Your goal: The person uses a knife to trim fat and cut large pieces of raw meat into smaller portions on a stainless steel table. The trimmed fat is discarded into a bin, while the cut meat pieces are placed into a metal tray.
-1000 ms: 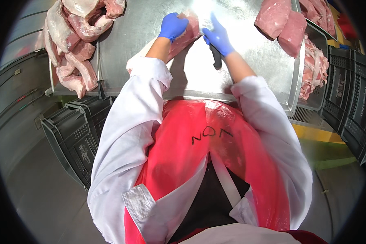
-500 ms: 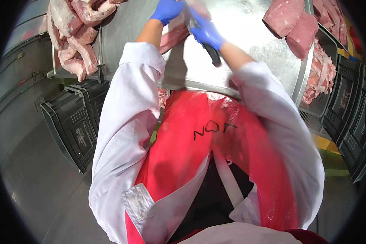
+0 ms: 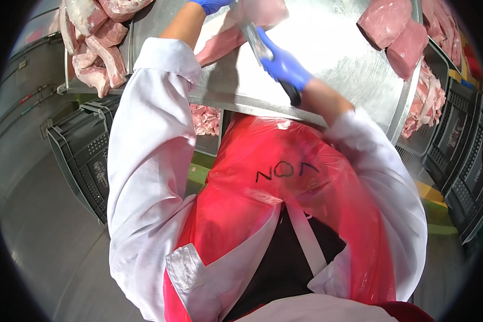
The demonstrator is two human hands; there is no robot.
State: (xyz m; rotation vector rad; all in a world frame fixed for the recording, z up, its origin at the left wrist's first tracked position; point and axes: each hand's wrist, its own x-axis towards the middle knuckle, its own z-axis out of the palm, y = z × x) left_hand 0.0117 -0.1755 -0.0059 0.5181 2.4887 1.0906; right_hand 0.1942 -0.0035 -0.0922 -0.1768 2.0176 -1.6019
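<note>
My right hand [image 3: 285,65], in a blue glove, is wrapped round a knife [image 3: 252,38]. The black handle sticks out below the fist, and the blade points up and left beside a piece of pink meat [image 3: 262,12]. A longer strip of meat [image 3: 222,44] lies on the metal worktop [image 3: 327,70] left of the blade. At the upper edge, left of the pink piece, is my blue-gloved left hand [image 3: 210,4]. Its fingers are mostly cut off there, so their grip cannot be seen.
Several fatty cuts [image 3: 94,37] are heaped at the worktop's left end. Trimmed lumps [image 3: 394,40] lie at the right, with a crate of meat scraps [image 3: 425,102] beyond. Dark crates [image 3: 83,161] stand at the left below the worktop; more meat pieces [image 3: 205,119] show under its front edge.
My left hand has moved up and left, partly out of view. The knife and my right hand have shifted slightly down and right, and the blade now shows more plainly beside the meat.
</note>
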